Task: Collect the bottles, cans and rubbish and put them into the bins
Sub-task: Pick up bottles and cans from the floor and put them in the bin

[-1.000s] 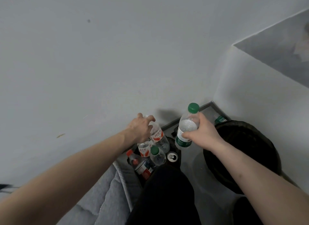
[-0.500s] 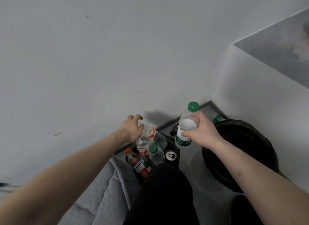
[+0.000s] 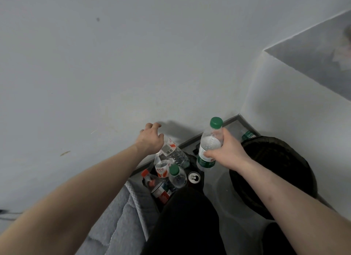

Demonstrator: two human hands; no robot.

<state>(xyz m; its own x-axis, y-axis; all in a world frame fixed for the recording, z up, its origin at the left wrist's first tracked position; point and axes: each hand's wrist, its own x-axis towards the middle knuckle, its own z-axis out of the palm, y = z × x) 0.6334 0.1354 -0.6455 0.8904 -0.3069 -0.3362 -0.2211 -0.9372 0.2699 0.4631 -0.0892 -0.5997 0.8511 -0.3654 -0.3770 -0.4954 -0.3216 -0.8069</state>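
My right hand [image 3: 226,152] grips a clear water bottle with a green cap and green label [image 3: 208,142], held upright between the two bins. My left hand [image 3: 151,139] hovers just above a pile of bottles, fingers loosely curled and holding nothing. Directly below it lies a clear bottle with a red-and-white label [image 3: 171,150]. The pile fills a small dark bin [image 3: 202,184] and includes a second red-label bottle [image 3: 161,167], a green-capped bottle [image 3: 177,176], a red-capped bottle [image 3: 150,179] and an opened can [image 3: 194,178]. A large black bin [image 3: 275,171] stands at the right.
Another green-label bottle [image 3: 247,135] lies on the floor in the corner behind the large bin. A grey quilted mattress [image 3: 114,226] is at lower left. My dark-clad leg [image 3: 186,220] hides the small bin's near side. White walls close off the corner.
My left hand let go of the red-label bottle, which now lies on the pile, and the hand has lifted away to the left. My right hand keeps holding the green-capped bottle.
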